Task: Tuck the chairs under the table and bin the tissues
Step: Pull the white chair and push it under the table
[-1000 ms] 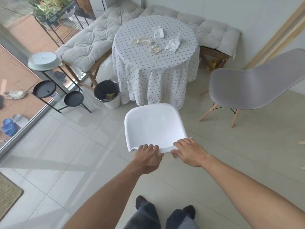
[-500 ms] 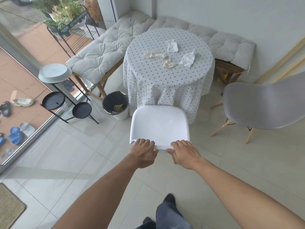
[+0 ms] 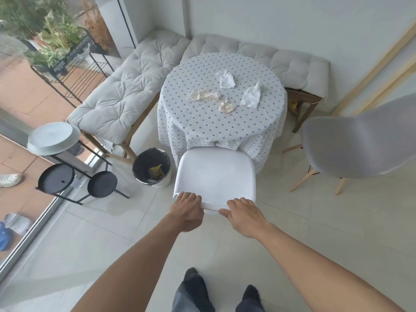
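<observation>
Both hands, left hand [image 3: 188, 209] and right hand [image 3: 244, 216], curl their fingers over the top edge of the smooth white plastic chair [image 3: 215, 174], whose front meets the polka-dot worktop [image 3: 221, 122] at 12 o'clock; crumpled tissues [image 3: 226, 92] lie on it.

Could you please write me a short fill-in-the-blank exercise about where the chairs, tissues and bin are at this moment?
1. Both hands, left hand and right hand, grip the back edge of the ____ chair.
2. The crumpled tissues lie on the ____ tablecloth.
3. The grey chair stands to the ____ of the table.
4. The bin has a ____ liner.

Missing words: white; dotted; right; black
</observation>
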Tool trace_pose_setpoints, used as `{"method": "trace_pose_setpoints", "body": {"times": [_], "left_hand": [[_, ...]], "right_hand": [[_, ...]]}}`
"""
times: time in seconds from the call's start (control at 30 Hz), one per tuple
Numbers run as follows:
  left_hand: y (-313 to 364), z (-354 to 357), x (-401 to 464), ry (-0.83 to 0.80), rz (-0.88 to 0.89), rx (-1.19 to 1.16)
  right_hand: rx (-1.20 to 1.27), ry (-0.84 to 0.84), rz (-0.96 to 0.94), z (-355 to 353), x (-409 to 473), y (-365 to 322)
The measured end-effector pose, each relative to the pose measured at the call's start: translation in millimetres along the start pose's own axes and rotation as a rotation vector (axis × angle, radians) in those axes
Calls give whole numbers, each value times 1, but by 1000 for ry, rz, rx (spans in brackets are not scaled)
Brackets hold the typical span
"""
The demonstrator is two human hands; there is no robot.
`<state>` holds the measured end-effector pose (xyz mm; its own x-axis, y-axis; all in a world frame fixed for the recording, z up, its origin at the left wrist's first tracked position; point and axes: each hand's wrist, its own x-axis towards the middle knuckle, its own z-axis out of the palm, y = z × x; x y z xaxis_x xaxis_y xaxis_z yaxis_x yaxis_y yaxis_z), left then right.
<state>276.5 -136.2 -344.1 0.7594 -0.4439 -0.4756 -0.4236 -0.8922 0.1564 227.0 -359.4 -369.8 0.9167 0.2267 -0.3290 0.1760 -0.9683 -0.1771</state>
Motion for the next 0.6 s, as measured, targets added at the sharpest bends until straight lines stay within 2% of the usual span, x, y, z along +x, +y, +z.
{"method": "trace_pose_setpoints", "body": {"times": [0.3, 0.6], "left_hand": [[-79, -28, 29, -14, 93, 36], [-132, -41, 49, 29, 154, 79]], "right_hand": [[104, -4, 142, -4, 51, -56], [141, 1, 179, -4, 89, -85]]}}
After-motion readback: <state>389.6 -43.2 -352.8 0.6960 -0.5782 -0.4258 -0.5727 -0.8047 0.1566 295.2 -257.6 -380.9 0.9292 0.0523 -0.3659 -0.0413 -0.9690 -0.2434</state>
